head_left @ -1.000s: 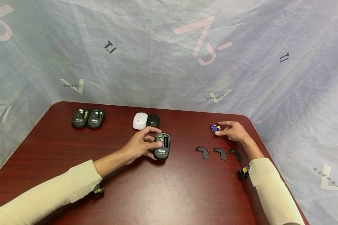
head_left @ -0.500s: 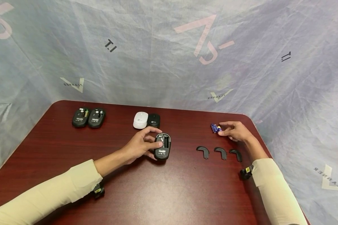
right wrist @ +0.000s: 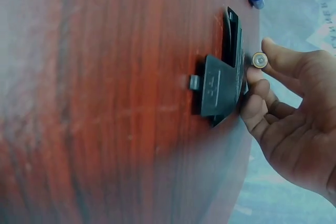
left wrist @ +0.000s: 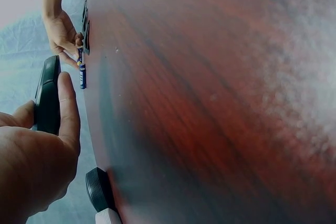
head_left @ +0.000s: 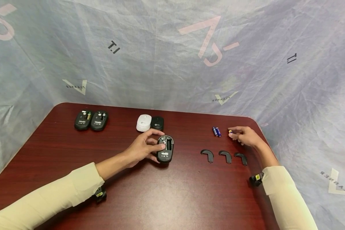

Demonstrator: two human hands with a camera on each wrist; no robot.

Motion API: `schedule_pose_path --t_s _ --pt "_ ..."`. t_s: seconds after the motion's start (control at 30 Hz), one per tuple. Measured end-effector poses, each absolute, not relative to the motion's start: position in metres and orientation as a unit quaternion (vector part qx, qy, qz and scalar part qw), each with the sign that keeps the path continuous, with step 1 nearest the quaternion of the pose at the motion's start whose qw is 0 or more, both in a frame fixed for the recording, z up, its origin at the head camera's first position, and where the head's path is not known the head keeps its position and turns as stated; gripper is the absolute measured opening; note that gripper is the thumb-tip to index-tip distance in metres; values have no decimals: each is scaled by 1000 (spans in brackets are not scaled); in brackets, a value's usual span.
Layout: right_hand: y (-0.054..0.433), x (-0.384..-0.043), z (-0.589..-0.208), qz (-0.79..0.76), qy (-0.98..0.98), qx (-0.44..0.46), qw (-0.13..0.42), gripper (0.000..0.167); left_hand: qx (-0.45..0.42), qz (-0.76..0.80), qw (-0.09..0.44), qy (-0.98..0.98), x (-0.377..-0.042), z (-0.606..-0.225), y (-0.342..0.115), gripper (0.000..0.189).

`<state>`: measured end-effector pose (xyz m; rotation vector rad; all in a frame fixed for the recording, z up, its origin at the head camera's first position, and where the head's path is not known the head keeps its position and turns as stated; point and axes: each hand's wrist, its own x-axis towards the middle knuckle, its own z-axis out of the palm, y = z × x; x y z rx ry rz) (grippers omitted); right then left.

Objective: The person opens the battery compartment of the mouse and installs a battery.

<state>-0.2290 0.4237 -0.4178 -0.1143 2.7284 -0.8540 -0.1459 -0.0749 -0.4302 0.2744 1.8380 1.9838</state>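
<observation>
My left hand [head_left: 142,147] grips a black computer mouse [head_left: 165,155], underside up, thumb on its face beside the uncovered battery slot. In the left wrist view the mouse [left wrist: 48,95] shows edge-on between thumb and fingers. At the right of the table my right hand [head_left: 245,136] pinches one battery [head_left: 230,131] between thumb and fingers. The right wrist view shows that battery [right wrist: 260,60] end-on at the fingertips. Two blue batteries [head_left: 217,132] lie side by side to the left of this hand. Nearer the front, three black battery covers [head_left: 208,155] lie in a row.
Two black mice [head_left: 91,120] lie underside up at the back left, each with a battery in its slot. A white mouse [head_left: 143,123] and another black mouse [head_left: 157,122] stand right way up behind my left hand. A grey printed cloth [head_left: 161,64] rises behind the table [head_left: 175,198].
My right hand has moved to the right with one battery, apart from the other two, which stay on the table. The left hand keeps the mouse in nearly the same place.
</observation>
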Motion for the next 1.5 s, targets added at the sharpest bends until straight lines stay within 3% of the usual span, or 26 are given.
schedule_pose_path --t_s 0.77,1.5 --pt "395 -205 -416 -404 911 -52 61 52 91 716 206 661 -147 -430 -72 57" --pt "301 -180 -406 -435 894 -94 47 48 90 717 206 659 -150 -434 -69 56"
